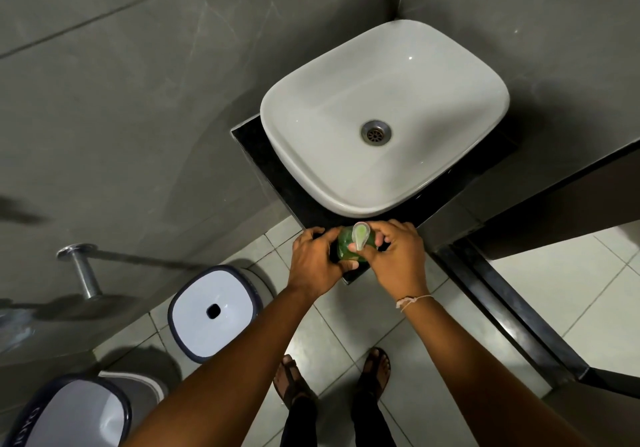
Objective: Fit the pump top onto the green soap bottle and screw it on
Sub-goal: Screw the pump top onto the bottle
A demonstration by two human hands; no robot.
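The green soap bottle (345, 246) stands on the front corner of the black counter (273, 173), just below the sink. My left hand (317, 259) wraps around its left side, thumb at the front. The clear pump top (360, 234) sits on the bottle's neck, its spout seen from above. My right hand (391, 252) holds the pump top from the right, with the thumb across its near end and the fingers behind it. The bottle's lower body is hidden by both hands.
A white basin sink (384, 117) with a metal drain fills the counter behind the bottle. Grey tiled walls rise on the left and behind. Two white bins with dark rims (213, 311) (69, 415) stand on the floor at the left. A metal holder (81, 266) juts from the wall.
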